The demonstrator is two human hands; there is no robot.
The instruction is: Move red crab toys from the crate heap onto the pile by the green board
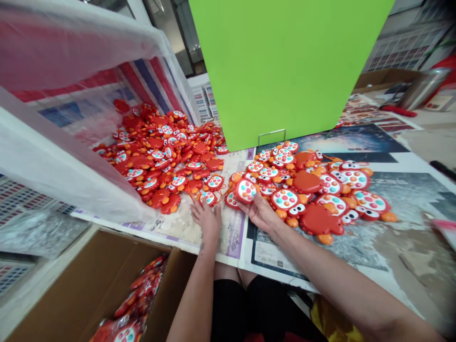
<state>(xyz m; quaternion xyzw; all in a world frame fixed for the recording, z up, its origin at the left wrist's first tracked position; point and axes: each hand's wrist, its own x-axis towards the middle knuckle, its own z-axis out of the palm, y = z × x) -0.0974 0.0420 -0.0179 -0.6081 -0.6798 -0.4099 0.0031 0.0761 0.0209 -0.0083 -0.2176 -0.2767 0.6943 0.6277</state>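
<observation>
My right hand (261, 211) grips a red crab-like toy (246, 190) by its edge, its white face with coloured buttons turned up. Fingers spread, my left hand (207, 219) reaches to a similar toy (207, 198) at the near edge of the left heap; its fingertips are at or on that toy, and I cannot tell whether they press it. A large heap of red toys (153, 159) spills from a plastic-lined opening on the left. On the right, a smaller pile (308, 183) of the same toys lies on dark printed sheets.
A tall green board (285, 71) stands behind the piles, with a wire stand (271, 137) at its foot. Below left, an open cardboard box (81, 285) holds bagged toys (142, 289). A metal cup (425, 88) stands at the far right of the table (432, 130).
</observation>
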